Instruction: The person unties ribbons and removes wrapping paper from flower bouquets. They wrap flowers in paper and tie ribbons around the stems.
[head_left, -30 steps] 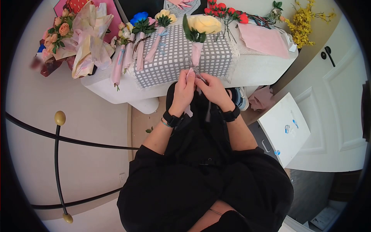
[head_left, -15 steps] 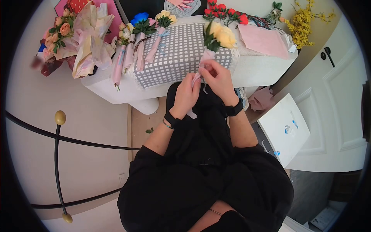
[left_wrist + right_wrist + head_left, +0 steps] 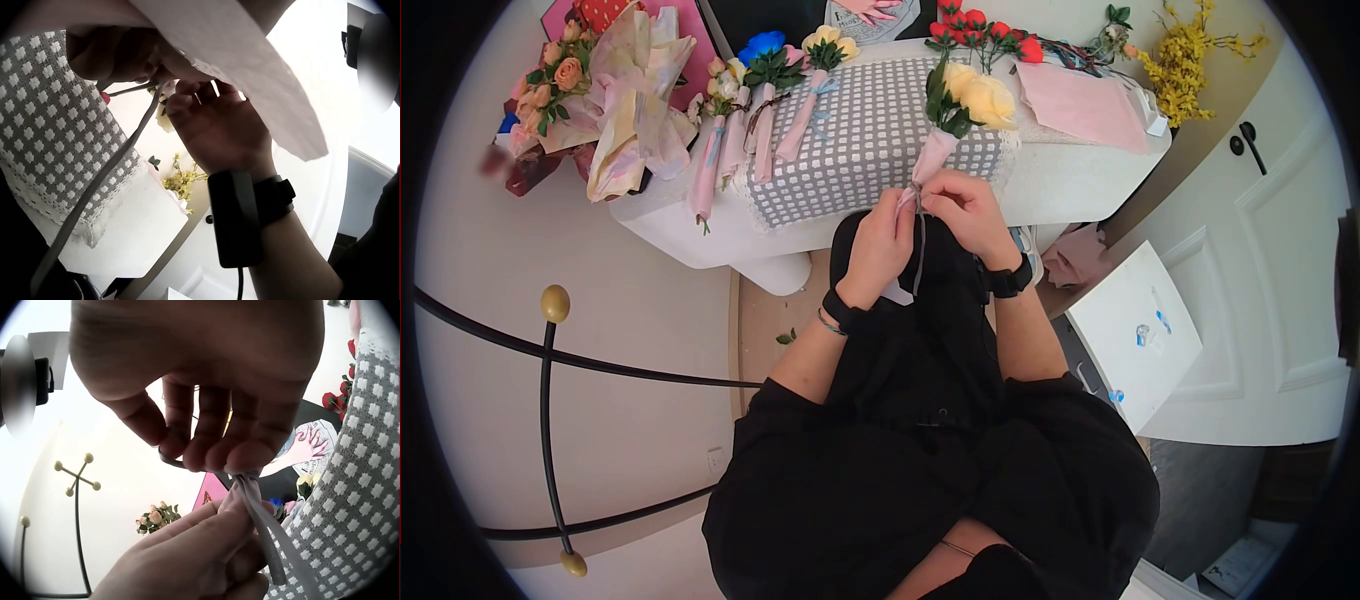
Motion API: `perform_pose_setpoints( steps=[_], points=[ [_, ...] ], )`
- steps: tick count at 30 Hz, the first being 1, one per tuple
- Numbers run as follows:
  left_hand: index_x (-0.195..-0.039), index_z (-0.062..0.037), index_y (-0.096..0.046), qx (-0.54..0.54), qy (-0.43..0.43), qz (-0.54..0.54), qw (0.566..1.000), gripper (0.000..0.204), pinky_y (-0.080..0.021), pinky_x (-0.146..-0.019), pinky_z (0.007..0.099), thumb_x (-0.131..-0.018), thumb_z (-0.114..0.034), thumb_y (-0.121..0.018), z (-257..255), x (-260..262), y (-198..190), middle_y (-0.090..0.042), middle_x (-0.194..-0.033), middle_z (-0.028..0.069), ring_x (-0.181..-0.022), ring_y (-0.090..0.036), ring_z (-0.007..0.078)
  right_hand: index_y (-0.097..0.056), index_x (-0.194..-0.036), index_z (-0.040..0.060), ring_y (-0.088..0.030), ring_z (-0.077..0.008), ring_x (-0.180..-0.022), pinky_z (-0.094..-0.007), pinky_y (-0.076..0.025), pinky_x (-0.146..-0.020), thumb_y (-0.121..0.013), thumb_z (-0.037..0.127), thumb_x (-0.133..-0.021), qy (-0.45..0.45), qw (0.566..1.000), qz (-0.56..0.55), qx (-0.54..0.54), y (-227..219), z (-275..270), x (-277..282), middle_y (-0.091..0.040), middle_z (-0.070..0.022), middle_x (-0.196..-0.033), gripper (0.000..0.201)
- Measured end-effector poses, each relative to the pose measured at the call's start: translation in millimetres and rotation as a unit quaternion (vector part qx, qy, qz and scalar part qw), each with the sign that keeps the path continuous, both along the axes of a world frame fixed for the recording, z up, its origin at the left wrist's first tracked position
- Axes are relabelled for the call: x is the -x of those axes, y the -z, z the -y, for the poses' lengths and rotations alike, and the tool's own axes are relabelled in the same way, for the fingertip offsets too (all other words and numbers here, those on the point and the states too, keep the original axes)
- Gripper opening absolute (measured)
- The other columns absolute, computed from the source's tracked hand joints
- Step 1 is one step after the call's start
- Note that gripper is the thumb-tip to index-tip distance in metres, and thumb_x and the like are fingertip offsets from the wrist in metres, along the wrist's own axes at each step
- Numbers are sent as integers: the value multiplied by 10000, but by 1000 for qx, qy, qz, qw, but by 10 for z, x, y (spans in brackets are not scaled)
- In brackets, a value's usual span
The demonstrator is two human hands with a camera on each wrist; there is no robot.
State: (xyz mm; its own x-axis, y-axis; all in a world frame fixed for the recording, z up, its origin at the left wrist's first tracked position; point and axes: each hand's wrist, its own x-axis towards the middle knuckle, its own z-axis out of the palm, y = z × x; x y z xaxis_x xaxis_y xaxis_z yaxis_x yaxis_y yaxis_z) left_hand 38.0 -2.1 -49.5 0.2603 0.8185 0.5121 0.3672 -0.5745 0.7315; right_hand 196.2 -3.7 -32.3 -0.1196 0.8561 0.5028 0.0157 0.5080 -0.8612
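My left hand (image 3: pixel 880 245) grips the pink paper wrap (image 3: pixel 933 158) around the stem of a cream rose bunch (image 3: pixel 985 98), which tilts up to the right. Close beside it, my right hand (image 3: pixel 968 215) pinches a grey ribbon (image 3: pixel 270 544) at the wrap's narrow part. In the right wrist view a bend of the ribbon runs between thumb and fingers, and two tails hang past the left hand (image 3: pixel 181 559). A long ribbon tail crosses the left wrist view, where the paper's lower end (image 3: pixel 250 75) hides part of the hands.
Several wrapped flowers lie on the left of the checked cloth (image 3: pixel 860 130), near a blue rose (image 3: pixel 760 47). Red roses (image 3: pixel 980 30) and pink paper sheets (image 3: pixel 1082 105) lie at the right. A large bouquet (image 3: pixel 565 80) stands far left; a white cabinet (image 3: pixel 1135 335) stands at right.
The rose bunch has swung from upright to a rightward tilt. The right hand rose along the wrap, then came down to the ribbon by the left hand; a ribbon tail now hangs straight down.
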Motion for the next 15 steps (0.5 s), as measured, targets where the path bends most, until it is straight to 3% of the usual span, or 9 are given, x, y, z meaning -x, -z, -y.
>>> perform_pose_setpoints(
  steps=[2,5,10,15],
  points=[
    [-1126,-48,-484,-33,-21,28,999,197,-472,-634,463,-935,-94,-483,13,-23,-10,-623,-848,245,-787,-617,426,-622,-857,-14,-540,-65,-705,-215,-443,-655,-587,50,-860,-4,1000,-6,-2,-20,9,24,-596,9,-762,73],
    [-1195,-70,-460,0,-11,-9,1000,261,-479,-639,468,-935,-79,-468,53,8,-71,-630,-857,247,-793,-624,425,-627,-852,-9,-533,-63,-692,-211,-442,-645,-571,47,-870,14,996,-64,68,-92,24,54,-589,2,-741,81],
    [-1190,-76,-462,2,-10,-10,1000,257,-473,-616,479,-933,-74,-464,53,-7,-31,-627,-830,244,-764,-622,428,-611,-829,-15,-542,-96,-678,-235,-448,-638,-537,65,-895,-5,994,-80,70,-77,-15,39,-596,-26,-739,128],
    [-1189,-78,-461,15,0,-12,1000,256,-470,-609,482,-933,-74,-460,50,-6,-31,-624,-813,242,-755,-620,429,-628,-867,-14,-545,-70,-678,-213,-448,-623,-560,88,-896,-11,991,-108,75,-85,-69,30,-604,-16,-730,126]
  ],
)
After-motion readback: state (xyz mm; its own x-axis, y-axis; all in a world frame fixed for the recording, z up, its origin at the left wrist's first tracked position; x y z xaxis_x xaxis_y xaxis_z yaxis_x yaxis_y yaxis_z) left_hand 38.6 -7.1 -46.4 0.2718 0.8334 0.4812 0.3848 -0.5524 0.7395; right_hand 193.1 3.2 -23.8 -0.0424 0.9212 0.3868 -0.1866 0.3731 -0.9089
